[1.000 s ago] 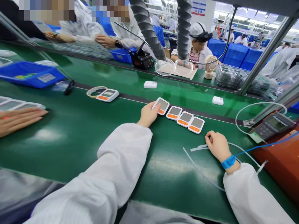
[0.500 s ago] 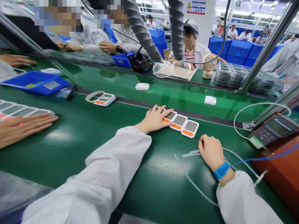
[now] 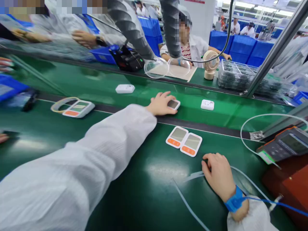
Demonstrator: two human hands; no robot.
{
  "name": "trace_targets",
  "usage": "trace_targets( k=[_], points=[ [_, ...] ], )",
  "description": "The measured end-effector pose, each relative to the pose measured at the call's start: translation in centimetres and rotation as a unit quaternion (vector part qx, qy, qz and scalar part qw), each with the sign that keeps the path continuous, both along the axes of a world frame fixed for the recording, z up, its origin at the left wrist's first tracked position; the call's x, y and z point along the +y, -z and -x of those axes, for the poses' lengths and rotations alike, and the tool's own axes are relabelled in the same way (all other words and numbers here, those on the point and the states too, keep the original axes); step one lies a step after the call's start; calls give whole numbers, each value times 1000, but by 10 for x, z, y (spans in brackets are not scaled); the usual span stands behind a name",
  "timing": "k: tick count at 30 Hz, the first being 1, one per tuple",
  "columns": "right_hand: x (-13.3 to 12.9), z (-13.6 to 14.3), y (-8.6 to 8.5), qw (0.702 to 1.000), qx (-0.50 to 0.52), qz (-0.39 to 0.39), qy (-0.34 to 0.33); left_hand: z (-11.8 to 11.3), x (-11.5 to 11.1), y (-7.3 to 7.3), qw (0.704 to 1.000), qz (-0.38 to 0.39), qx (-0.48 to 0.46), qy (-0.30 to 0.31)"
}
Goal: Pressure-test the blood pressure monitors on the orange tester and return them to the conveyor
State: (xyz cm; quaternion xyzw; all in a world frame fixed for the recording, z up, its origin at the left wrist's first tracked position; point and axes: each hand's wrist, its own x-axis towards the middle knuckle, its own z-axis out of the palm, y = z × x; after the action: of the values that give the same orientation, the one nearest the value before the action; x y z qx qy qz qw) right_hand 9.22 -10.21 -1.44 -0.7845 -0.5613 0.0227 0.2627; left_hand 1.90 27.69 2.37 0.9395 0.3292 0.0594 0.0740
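My left hand (image 3: 163, 104) reaches onto the bright green strip, its fingers over a white device with a grey screen (image 3: 173, 104), gripping it from above. Nearer me on the dark green table, two white devices with orange buttons lie side by side, a left one (image 3: 177, 137) and a right one (image 3: 191, 144). To their lower right, my right hand (image 3: 218, 171), with a blue wrist strap (image 3: 234, 199), rests with curled fingers at the ends of thin clear tubes (image 3: 195, 175). Another device with a looped band (image 3: 78, 108) lies at the left.
White devices lie on the green strip, one left (image 3: 125, 89) and one right (image 3: 207, 105). A grey meter (image 3: 285, 144) stands right by an orange-red box (image 3: 288, 186). Two ribbed hoses (image 3: 170, 29) hang overhead. A metal post (image 3: 274, 51) rises at right.
My left hand has moved forward from the row of devices onto the green strip with one device. Two devices remain side by side on the table. The view has shifted, and my right hand stays by the tubes.
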Motion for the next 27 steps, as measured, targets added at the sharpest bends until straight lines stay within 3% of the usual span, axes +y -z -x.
trace_targets(
  k=[4,6,8,11,14,17,19,23,27],
  points=[
    [-3,1,-2,1000,17,-3,-13,-64,39,10,997,39,-19,-61],
    [-3,2,-3,1000,21,-3,-16,-77,44,12,996,45,2,-80],
    [-2,2,-3,1000,18,-5,-12,-76,34,8,995,39,21,-93],
    [0,2,0,1000,5,-9,-2,-54,-12,-9,996,13,6,-88],
    [2,1,2,1000,-17,-8,0,-18,-90,-23,1000,30,2,-5],
    [4,1,4,999,-48,10,12,11,-163,-22,994,89,46,45],
    [6,2,3,997,-66,25,23,22,-193,-13,991,100,66,55],
    [9,3,-2,995,-70,55,33,23,-205,4,997,41,43,46],
    [13,2,-7,994,-52,89,43,-5,-190,-1,998,26,10,57]
  ],
)
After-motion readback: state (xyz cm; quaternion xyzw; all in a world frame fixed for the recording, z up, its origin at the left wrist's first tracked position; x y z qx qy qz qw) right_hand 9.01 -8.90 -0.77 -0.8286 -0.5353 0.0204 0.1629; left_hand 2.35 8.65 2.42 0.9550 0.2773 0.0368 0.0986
